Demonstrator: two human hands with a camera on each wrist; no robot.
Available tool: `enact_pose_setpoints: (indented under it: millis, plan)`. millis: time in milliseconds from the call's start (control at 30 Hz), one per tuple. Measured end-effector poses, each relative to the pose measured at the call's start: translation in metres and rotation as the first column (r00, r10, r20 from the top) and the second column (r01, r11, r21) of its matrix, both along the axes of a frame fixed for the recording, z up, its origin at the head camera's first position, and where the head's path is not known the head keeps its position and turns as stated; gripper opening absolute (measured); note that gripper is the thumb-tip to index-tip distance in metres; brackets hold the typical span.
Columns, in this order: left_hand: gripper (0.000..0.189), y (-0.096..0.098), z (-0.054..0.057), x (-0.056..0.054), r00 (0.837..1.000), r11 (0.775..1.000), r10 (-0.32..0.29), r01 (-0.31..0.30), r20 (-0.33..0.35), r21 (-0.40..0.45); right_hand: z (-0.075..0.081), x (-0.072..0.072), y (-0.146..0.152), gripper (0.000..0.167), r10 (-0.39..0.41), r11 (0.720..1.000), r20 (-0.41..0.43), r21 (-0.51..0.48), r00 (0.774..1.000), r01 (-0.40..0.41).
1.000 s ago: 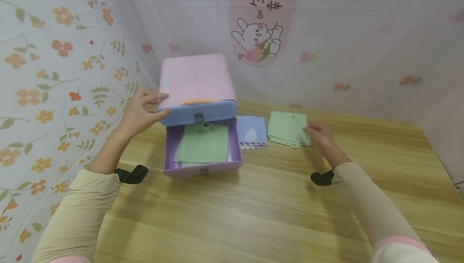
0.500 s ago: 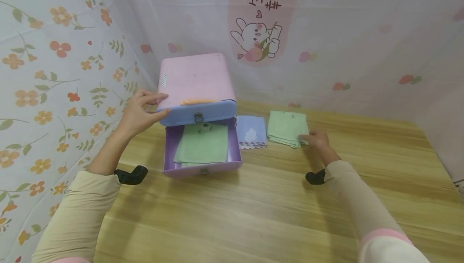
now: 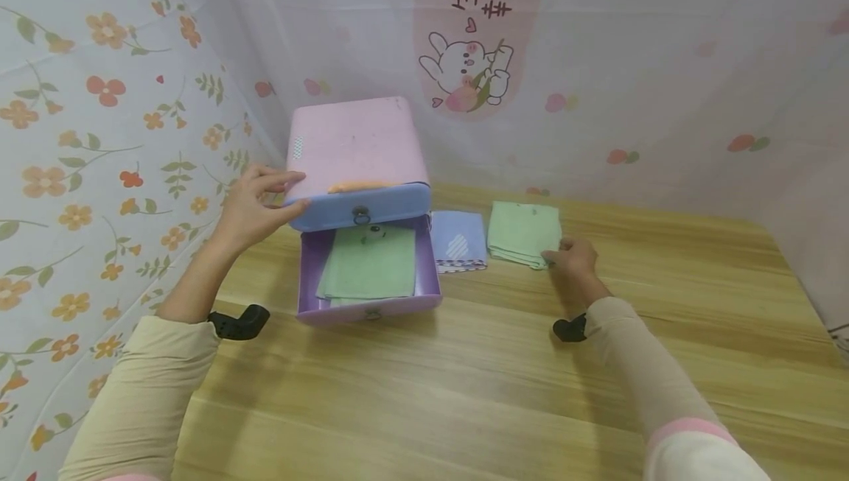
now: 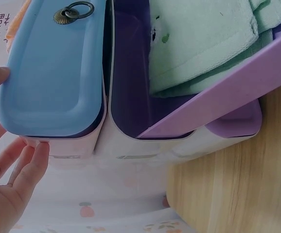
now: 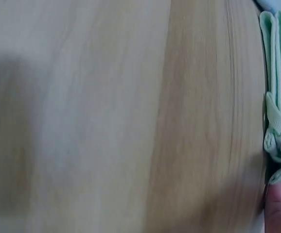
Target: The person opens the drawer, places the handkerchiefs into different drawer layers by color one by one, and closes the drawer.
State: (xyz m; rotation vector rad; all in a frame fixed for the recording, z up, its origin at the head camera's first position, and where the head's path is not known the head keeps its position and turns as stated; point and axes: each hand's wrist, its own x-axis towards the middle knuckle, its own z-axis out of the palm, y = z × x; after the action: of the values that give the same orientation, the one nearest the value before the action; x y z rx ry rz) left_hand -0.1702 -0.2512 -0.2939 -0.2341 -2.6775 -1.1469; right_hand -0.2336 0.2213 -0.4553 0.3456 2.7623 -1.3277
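Observation:
A small two-tier drawer box (image 3: 354, 138) with a pink top stands at the left of the table. Its blue upper drawer (image 4: 58, 82) is closed; the purple lower drawer (image 3: 398, 306) is pulled out and holds green folded towels (image 3: 378, 267). My left hand (image 3: 248, 212) touches the box's front left corner, thumb at the blue front and fingers along the side. A folded green towel (image 3: 522, 230) lies right of a folded blue towel (image 3: 458, 236). My right hand (image 3: 575, 264) pinches the green towel's near right corner between thumb and fingers, shown also in the right wrist view.
The wooden table (image 3: 424, 400) runs up to a printed cloth backdrop (image 3: 630, 61) behind. A flowered cloth (image 3: 99, 157) hangs at the left, close to the left arm. An orange handle (image 3: 358, 186) lies along the box's front top edge.
My right hand has moved left and slightly nearer, from the green towel's right side to its near right corner. The left hand stays at the box, and the towels lie where they were.

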Motion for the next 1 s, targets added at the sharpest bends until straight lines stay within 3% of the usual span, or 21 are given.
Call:
enact_pose_setpoints:
  millis: [67, 267, 400, 767, 1000]
  plan:
    - [0.043, 0.001, 0.0, 0.0, 1.0, 1.0, 0.001, -0.001, 0.0, -0.001, -0.001, 0.001, 0.0, 0.021, -0.006, 0.999, 0.003, -0.037, 1.0, 0.006]
    - [0.043, 0.003, 0.002, 0.002, 1.0, 1.0, 0.008, -0.008, 0.006, -0.01, -0.009, 0.0, 0.004, 0.046, -0.099, 0.979, 0.054, -0.174, 0.994, 0.108]
    - [0.044, 0.004, 0.003, 0.004, 1.0, 1.0, 0.018, -0.018, 0.019, -0.01, -0.015, -0.001, 0.009, 0.048, -0.154, 0.96, 0.062, -0.229, 0.986, 0.164]
    - [0.043, 0.003, 0.005, 0.006, 0.999, 0.999, 0.034, -0.034, 0.009, -0.013, -0.014, 0.001, 0.011, 0.047, -0.183, 0.914, 0.077, -0.355, 0.98, 0.199]
    - [0.042, 0.005, 0.004, 0.006, 1.0, 1.0, 0.019, -0.019, -0.003, -0.02, -0.013, 0.008, 0.01, 0.047, -0.203, 0.915, 0.101, -0.335, 0.974, 0.225]
